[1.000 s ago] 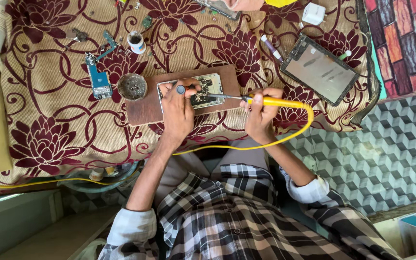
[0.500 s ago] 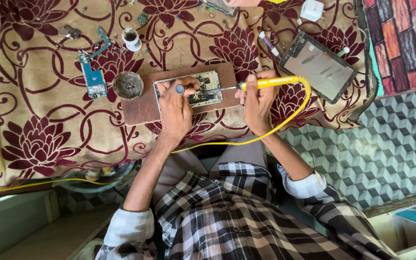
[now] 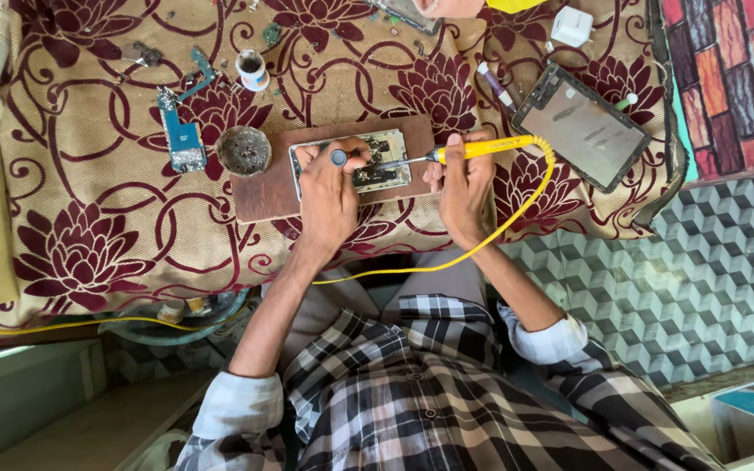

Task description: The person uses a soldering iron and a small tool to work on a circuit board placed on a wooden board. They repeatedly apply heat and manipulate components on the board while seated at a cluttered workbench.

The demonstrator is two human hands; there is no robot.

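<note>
Soldering a phone board at a cloth-covered table (image 3: 89,218).
Left hand (image 3: 329,196) fingers pin the opened phone (image 3: 377,161); right hand (image 3: 464,183) grips the yellow soldering iron (image 3: 473,150), best kept steady, tip touching lightly.

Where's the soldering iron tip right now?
Head view, centre: the yellow soldering iron is in the right hand, its tip on the opened phone steadied by the left hand.

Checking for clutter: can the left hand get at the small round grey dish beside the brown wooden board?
Probably yes. The left hand rests on the opened phone, and the small round grey dish sits just beyond the brown wooden board's corner, nothing between.
</note>
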